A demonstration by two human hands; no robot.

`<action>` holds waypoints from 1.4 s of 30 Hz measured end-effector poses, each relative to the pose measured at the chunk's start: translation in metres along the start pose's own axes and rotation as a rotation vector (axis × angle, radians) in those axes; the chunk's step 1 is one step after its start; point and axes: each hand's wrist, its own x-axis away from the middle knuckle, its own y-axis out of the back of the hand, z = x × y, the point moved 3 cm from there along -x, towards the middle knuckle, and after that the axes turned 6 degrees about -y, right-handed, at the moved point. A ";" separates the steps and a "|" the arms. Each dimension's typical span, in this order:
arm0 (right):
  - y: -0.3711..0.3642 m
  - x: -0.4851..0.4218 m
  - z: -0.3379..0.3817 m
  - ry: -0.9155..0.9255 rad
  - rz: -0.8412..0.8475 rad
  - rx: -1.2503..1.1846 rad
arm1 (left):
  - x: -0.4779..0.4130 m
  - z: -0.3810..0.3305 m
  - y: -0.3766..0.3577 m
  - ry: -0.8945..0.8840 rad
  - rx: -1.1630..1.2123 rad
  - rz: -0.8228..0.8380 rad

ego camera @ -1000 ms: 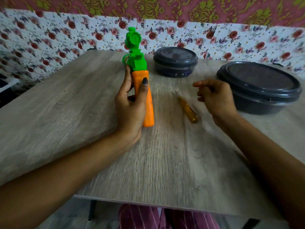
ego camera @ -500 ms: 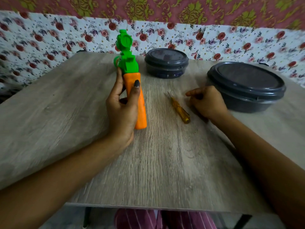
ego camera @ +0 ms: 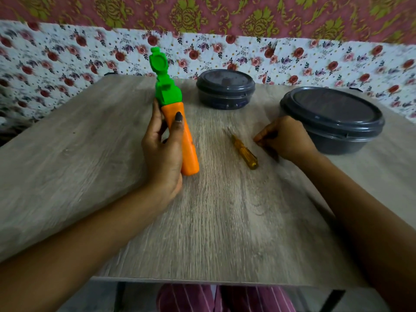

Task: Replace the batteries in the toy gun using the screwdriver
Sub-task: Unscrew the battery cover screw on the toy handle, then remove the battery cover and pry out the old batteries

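Head view: your left hand [ego camera: 163, 152] is gripping the toy gun [ego camera: 177, 119]; your right hand [ego camera: 287, 140] is resting clenched on the bench [ego camera: 213, 233], beside the screwdriver [ego camera: 244, 152].

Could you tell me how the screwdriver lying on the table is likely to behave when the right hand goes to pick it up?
The screwdriver looks stiff, with a rounded amber handle, so a nudge may roll it across the smooth table. It lies flat and slim, so the right hand beside it probably needs a fingertip pinch. It seems small, likely light.

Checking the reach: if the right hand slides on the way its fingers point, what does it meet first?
Probably the screwdriver: the right hand points left toward its amber handle, with only bare table between.
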 end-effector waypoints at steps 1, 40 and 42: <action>0.001 0.001 -0.001 0.004 0.017 -0.018 | -0.002 0.001 0.001 0.007 0.008 -0.009; -0.076 0.032 0.085 0.265 0.172 -0.433 | -0.027 -0.010 0.009 0.318 0.029 -0.075; -0.075 0.031 0.083 0.225 0.173 -0.507 | -0.030 -0.021 0.006 0.355 0.070 0.047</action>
